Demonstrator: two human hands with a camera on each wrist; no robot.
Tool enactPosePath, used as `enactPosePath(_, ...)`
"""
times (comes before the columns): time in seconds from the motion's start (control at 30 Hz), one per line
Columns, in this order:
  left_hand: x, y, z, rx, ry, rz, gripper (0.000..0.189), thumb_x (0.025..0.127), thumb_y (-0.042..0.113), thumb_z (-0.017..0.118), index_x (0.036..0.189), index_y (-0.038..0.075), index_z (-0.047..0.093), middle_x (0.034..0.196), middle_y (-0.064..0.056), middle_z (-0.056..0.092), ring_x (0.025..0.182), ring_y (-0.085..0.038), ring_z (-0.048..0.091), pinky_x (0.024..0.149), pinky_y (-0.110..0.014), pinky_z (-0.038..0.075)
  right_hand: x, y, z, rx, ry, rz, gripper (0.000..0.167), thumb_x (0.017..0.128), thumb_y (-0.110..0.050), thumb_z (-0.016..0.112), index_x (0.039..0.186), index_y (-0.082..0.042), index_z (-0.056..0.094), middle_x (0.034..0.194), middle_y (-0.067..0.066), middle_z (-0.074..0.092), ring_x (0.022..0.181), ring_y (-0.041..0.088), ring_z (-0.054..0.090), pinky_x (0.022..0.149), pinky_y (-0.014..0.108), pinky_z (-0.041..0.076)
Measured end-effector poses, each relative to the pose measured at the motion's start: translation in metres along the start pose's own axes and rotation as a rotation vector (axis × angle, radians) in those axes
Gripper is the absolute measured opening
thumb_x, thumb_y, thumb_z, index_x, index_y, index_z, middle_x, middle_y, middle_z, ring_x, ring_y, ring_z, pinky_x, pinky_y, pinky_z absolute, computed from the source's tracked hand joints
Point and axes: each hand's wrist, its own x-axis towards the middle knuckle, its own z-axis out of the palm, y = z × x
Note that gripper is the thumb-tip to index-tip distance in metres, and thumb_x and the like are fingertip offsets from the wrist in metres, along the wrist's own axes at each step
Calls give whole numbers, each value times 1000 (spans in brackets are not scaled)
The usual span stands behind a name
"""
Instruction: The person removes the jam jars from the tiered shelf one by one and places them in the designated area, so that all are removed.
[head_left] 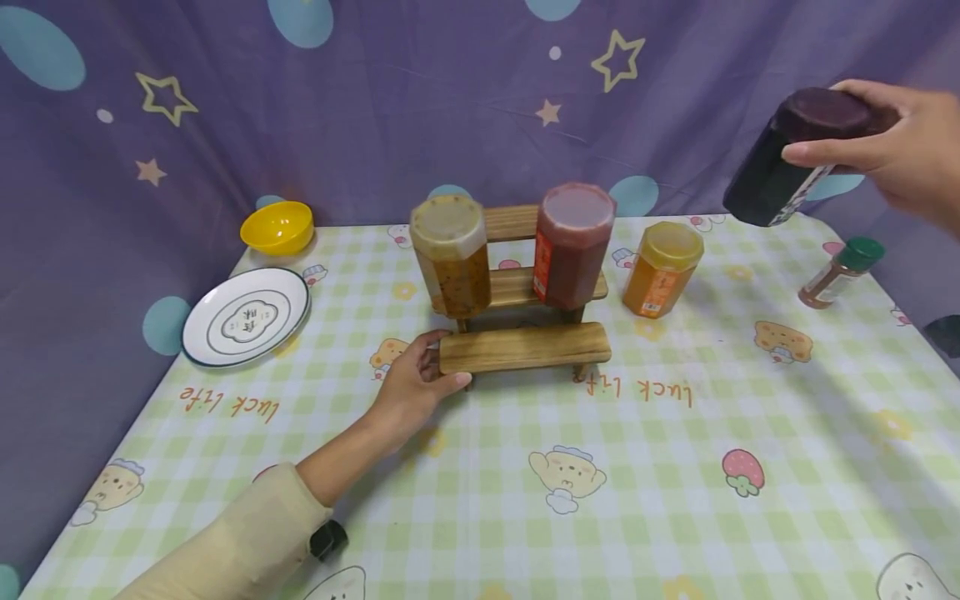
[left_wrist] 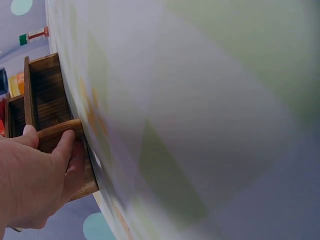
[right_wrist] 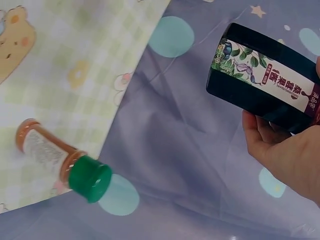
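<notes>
A small wooden step rack (head_left: 525,348) stands near the middle of the table. My left hand (head_left: 411,385) grips the left end of its lowest step, thumb in front; in the left wrist view the fingers (left_wrist: 70,150) curl against the wood. On the middle step stand a jar of amber, speckled contents (head_left: 457,271) and a jar of dark red contents (head_left: 572,254). At the upper right, my right hand (head_left: 915,137) holds a dark labelled jar (head_left: 776,162) tilted in the air, above the table's far right part. Its label (right_wrist: 270,75) shows leaves and a purple-red band.
An orange-yellow jar (head_left: 662,271) stands right of the rack, and a green-capped spice bottle (head_left: 840,271) near the right edge. At the far left are a yellow bowl (head_left: 277,229) and a white plate (head_left: 202,321). A purple curtain (head_left: 450,100) hangs behind the checked tablecloth (head_left: 645,492).
</notes>
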Motion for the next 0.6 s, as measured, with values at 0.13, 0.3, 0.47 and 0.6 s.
enactPosePath(0.13,0,0,0,-4,-3,2,68,89,17,71,146,20,34,135,-9,47,122,-27,48,96,-41,46,-6,7,-4,-81,2,40,43,83,6,72,117,-14,55,90,-4,62,46,10,46,41,21,34)
enactPosePath(0.3,0,-1,0,-6,-1,4,68,89,17,71,146,20,34,133,-9,48,120,-26,49,95,-40,46,-12,17,-8,-123,3,79,43,85,1,71,118,-17,52,90,-6,60,47,12,42,43,25,33)
enactPosePath(0.47,0,-1,0,-15,-3,2,69,89,17,71,147,20,33,135,-9,48,122,-26,48,97,-40,45,-15,26,-10,-114,22,110,43,83,1,73,118,-17,54,93,-8,61,53,7,50,45,20,38)
enactPosePath(0.6,0,0,0,-17,-4,3,69,89,17,71,147,20,33,136,-9,47,124,-27,47,98,-41,45,-20,32,-12,-253,65,188,58,81,-13,78,132,-26,53,92,-22,62,57,3,53,46,20,38)
